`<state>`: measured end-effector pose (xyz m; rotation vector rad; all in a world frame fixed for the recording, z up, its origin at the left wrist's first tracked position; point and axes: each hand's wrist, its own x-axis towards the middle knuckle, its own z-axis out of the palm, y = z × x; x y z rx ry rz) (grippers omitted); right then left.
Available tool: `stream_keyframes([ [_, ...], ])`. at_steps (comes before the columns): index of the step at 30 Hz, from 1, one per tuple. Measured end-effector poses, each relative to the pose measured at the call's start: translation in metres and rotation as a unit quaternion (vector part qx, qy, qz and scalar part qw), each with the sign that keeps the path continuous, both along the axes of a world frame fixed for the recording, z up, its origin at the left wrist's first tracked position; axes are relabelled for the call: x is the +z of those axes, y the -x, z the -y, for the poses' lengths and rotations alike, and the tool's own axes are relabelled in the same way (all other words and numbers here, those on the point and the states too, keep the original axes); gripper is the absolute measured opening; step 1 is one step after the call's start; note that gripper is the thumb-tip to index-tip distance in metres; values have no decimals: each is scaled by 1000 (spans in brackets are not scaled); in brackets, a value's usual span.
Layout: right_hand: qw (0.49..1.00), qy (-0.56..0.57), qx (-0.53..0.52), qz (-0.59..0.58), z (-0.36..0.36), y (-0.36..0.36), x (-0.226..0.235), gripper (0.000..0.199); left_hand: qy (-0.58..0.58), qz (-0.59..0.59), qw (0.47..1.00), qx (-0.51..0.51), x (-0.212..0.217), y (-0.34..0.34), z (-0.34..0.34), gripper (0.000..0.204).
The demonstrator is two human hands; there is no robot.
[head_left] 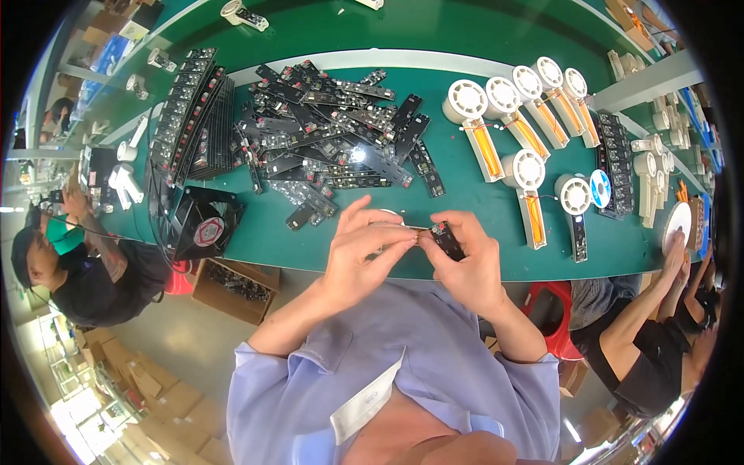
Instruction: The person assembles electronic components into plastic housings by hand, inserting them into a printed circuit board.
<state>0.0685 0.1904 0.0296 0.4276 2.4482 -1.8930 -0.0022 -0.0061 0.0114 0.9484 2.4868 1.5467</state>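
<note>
**Over the near desk edge: small black board pinched between two hands**

Across the whole view, a long green desk [480, 167], curving with the lens. On its middle, a broad loose heap of black circuit boards [325, 132], with neater rows of the same boards [194, 116] stacked at the left. Right of the heap, a cluster of white round-headed fan parts with orange handles [504, 116], well apart from the hands. Near the left desk edge, a black square cooling fan [205, 225]; below it on the floor, an open cardboard box of small parts [232, 287]. At the far left, a seated person in a dark shirt [85, 271]; at the far right, another person's arm [643, 310] reaching up to a white disc [678, 221].

Above the near desk edge, just in front of a lilac shirt [403, 364], both hands raised and close together, forearms coming up from below. Left hand [364, 252] curled, thumb and forefinger closed narrowly on a thin wire-like piece [407, 228] running toward the right hand. Right hand [469, 267] closed around a small black board [447, 239], fingers wrapped beneath, thumb on top. Board tilted, its upper end poking out between the two hands. Nothing between the hands and the heap behind them.
</note>
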Motion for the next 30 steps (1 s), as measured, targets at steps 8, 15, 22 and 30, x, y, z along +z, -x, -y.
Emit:
stream_keyframes([
  [8, 987, 147, -61, 35, 2, -2, -2, 33, 62, -95, 993, 32, 1, -5, -1, 23],
  [15, 991, 121, -55, 12, 4, -4, -6, 31, 72, -127, 989, -14, -3, -3, -6, 20],
  [22, 989, 129, -61, 34, 2, -3, 2, 32, 6, 14, 1000, 26, 0, -5, -11, 9],
  [30, 998, -19, -40, -41, 0, -5, -6, 33, -38, 66, 996, 46, -2, -5, -14, 7],
])
